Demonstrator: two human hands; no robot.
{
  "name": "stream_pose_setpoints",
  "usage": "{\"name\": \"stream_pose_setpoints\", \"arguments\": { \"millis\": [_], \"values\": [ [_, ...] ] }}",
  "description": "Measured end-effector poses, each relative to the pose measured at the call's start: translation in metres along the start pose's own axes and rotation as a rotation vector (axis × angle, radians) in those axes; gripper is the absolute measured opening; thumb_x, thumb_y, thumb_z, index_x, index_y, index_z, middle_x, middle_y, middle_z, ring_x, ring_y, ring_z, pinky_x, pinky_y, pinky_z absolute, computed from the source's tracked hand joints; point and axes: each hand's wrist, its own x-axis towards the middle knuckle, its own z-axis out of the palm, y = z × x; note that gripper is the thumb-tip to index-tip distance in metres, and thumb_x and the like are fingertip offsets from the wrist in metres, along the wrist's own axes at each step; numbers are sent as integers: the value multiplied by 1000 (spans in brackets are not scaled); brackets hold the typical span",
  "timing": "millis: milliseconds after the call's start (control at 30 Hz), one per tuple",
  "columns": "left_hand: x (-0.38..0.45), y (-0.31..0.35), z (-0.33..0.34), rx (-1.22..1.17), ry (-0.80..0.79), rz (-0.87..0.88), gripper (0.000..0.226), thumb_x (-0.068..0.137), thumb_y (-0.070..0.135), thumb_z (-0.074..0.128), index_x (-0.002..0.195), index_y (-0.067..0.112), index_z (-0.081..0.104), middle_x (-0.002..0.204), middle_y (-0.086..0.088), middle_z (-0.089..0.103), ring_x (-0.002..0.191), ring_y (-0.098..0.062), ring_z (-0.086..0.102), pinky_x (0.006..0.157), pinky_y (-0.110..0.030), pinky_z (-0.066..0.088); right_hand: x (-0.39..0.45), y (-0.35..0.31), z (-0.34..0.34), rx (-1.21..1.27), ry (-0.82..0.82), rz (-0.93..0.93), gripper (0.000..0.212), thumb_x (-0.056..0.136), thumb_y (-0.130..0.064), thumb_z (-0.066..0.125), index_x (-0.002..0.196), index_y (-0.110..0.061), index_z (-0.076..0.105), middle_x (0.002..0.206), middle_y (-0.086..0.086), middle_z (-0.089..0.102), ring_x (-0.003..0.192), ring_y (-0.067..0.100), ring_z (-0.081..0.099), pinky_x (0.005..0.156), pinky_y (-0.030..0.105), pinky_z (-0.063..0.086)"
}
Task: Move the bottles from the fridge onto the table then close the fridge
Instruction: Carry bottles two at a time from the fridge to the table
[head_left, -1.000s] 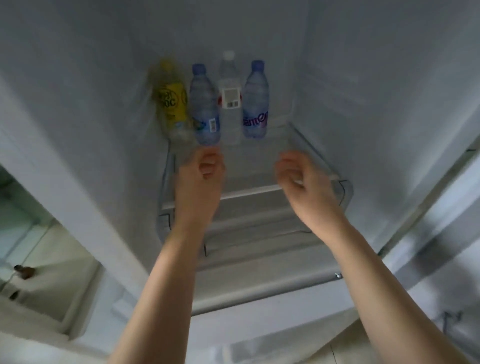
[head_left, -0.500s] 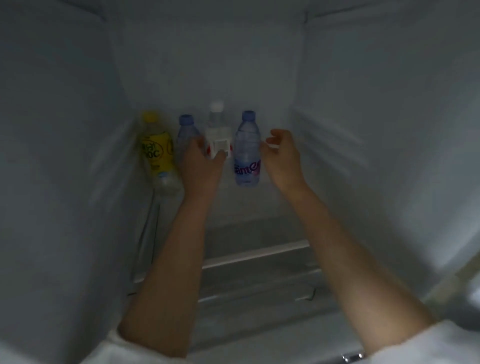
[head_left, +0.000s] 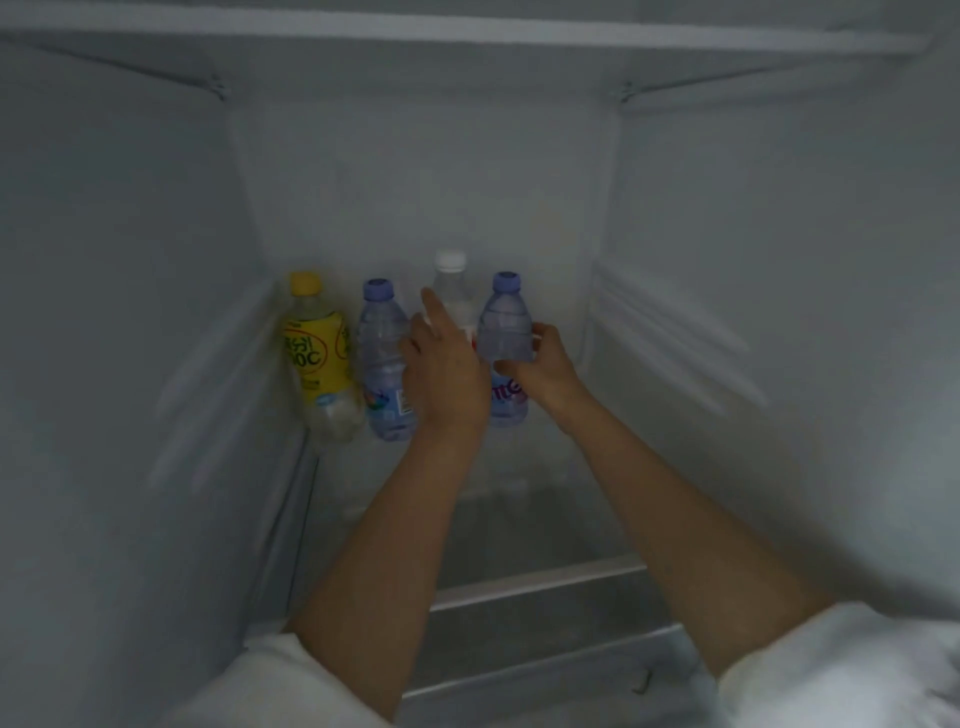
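Several bottles stand in a row at the back of the glass fridge shelf. From the left they are a yellow-labelled bottle, a blue-capped water bottle, a white-capped clear bottle and a second blue-capped water bottle. My left hand reaches in front of the white-capped bottle and hides its lower half. Its index finger is stretched out straight along the bottle's left side. My right hand wraps the second blue-capped bottle, with the thumb across its front and the fingers on its right side.
The white fridge walls close in on both sides, and another shelf spans overhead. A drawer front lies below the glass shelf's front edge. White sleeves show at the bottom.
Both hands have pushed deeper into the fridge. The right hand has closed around the right blue-capped bottle, and the left hand has shifted right, to the white-capped bottle.
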Motion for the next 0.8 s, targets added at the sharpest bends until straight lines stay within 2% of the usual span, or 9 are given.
{"name": "stream_pose_setpoints", "arguments": {
  "millis": [100,167,200,300,433,533,667,733,800],
  "values": [
    [4,0,5,-21,14,38,79,86,23,69,147,3,23,127,-26,50,102,-41,59,70,-42,53,16,7,0,-50,-80,-90,22,81,-10,72,84,11,64,83,20,69,73,21,63,67,38,55],
    [4,-4,10,-114,86,64,73,82,20,74,136,3,29,114,-26,53,84,-40,62,57,-38,54,20,11,1,-47,-109,-100,26,78,-11,73,82,13,64,83,23,69,72,19,61,64,33,50],
    [4,-6,11,-164,104,81,69,83,21,72,134,4,29,114,-26,52,82,-39,62,57,-38,55,18,10,1,-49,-106,-103,30,76,-16,75,83,11,64,84,23,69,72,19,61,63,30,50],
    [1,-12,14,-271,112,103,69,84,20,70,137,-3,31,121,-28,47,92,-40,60,71,-42,56,17,15,3,-56,-55,-68,51,62,-39,78,85,2,60,79,12,64,68,13,59,58,26,48],
    [-8,-16,15,-310,76,91,90,77,15,77,145,-9,23,134,-32,45,118,-44,49,100,-42,41,6,11,4,1,9,-93,37,65,-35,76,78,-11,52,72,4,57,66,12,55,58,30,46],
    [-11,-20,11,-317,47,85,99,72,21,81,146,-8,22,126,-29,53,113,-42,50,95,-37,39,2,12,2,-22,33,-102,42,72,-26,79,95,-10,47,84,-1,54,76,9,55,68,28,48],
    [-11,-24,11,-266,97,146,75,63,28,83,122,-7,52,107,-25,60,101,-40,58,88,-42,45,-3,15,-3,4,95,-88,34,75,-18,79,84,-14,45,79,-4,53,80,14,55,70,28,48],
    [-17,-25,5,-353,78,135,68,61,22,87,112,-5,52,107,-23,57,100,-36,57,84,-32,45,-10,15,-7,43,113,-87,40,77,-9,77,76,-23,40,77,-9,49,79,12,53,66,21,45],
    [-26,-27,-2,-467,9,105,69,64,20,88,115,-1,47,112,-19,56,102,-29,57,80,-24,43,-18,18,-10,70,154,-78,37,73,-13,81,80,-19,45,79,-7,52,78,12,56,67,23,48]
  ]
}}
